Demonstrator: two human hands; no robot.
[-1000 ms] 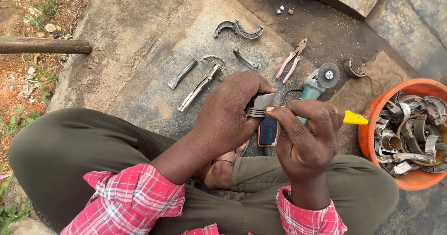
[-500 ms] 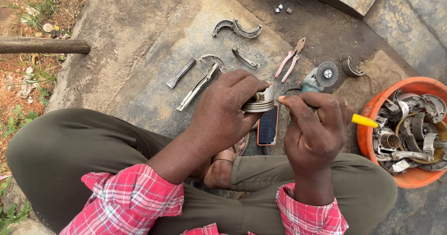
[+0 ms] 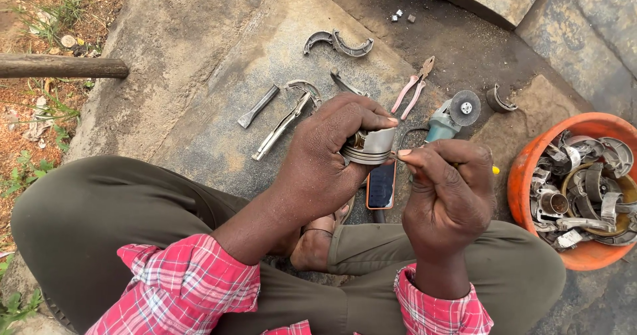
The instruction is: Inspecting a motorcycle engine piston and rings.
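The left hand [image 3: 328,156] is curled round a small metal piston [image 3: 369,146], thumb over the top and fingers underneath, holding it up in front of the person above their crossed legs. The piston is a short silver cylinder with several thin grooved rings round its lower part and a duller, brownish crown showing at the thumb side. The right hand [image 3: 448,189] is closed into a fist just beside it, its thumb tip nearly at the piston's edge; a yellow handle end [image 3: 495,170] pokes out from behind the knuckles, though what tool it belongs to cannot be told. Under the hands lies one phone [image 3: 381,185] with an orange rim, flat on the stone. On the stone slab [image 3: 199,36] beyond are one chisel [image 3: 258,106], one pair of locking pliers [image 3: 282,126], one pair of pink-handled pliers [image 3: 413,89], one angle grinder [image 3: 451,112] with its disc up, two curved brake shoes [image 3: 338,43] touching end to end, and one more curved piece [image 3: 499,100] on its own near the grinder. One orange tub [image 3: 524,175] at the right is piled with metal scrap, too tangled to count. One wooden pole [image 3: 60,66] lies at the left
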